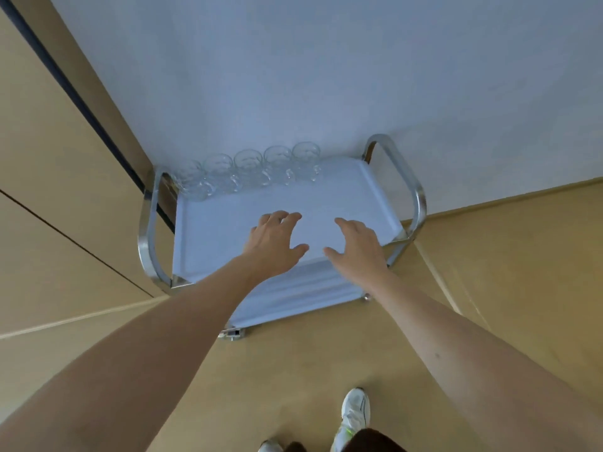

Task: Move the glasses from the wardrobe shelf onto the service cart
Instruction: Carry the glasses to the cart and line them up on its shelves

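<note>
Five clear glasses point(248, 169) stand in a row along the far edge of the service cart point(228, 223). Left hand point(274, 241) and right hand point(357, 244) hover above its tray, fingers spread, holding nothing. Placing looks finished; fetching more from the wardrobe, out of view, likely comes next.

I saw clear, glossy glasses point(248, 169), a service cart point(326, 203) with matt white trays, shiny chrome metal frame point(414, 197), smooth tan floor point(505, 272).

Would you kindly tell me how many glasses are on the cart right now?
5, in one row along the far edge of the cart: glasses at. None appear hidden.
</note>
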The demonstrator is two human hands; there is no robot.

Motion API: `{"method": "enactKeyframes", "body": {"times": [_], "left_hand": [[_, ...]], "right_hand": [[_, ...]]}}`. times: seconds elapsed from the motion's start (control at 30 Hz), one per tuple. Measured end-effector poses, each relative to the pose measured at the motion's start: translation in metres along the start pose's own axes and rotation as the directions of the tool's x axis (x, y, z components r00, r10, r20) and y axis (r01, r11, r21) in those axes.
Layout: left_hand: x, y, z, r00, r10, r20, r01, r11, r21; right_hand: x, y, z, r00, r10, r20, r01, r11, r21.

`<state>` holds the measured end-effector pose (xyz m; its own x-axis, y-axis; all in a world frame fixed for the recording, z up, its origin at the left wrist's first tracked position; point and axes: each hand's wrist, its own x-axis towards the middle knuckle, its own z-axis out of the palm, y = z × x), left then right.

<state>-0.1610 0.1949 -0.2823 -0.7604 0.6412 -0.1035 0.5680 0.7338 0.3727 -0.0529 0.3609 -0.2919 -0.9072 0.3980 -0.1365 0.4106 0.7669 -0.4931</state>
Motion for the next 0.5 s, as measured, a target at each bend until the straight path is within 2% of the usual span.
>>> {"method": "enactKeyframes", "body": {"times": [0.27,0.5], "left_hand": [[0.071,0.112,-0.056,0.972,0.2,-0.126,-0.195,0.979,0.055],[0.134,0.231,-0.077,0.907,0.389,-0.165,-0.383,0.921,0.064]], "right_hand": [[0.018,0.045,-0.105,0.981,0.025,-0.195,-0.021,1.0,0.022],[0.018,0.115,-0.194,0.919,0.129,-0.373,-0.117,0.992,0.054]]}}
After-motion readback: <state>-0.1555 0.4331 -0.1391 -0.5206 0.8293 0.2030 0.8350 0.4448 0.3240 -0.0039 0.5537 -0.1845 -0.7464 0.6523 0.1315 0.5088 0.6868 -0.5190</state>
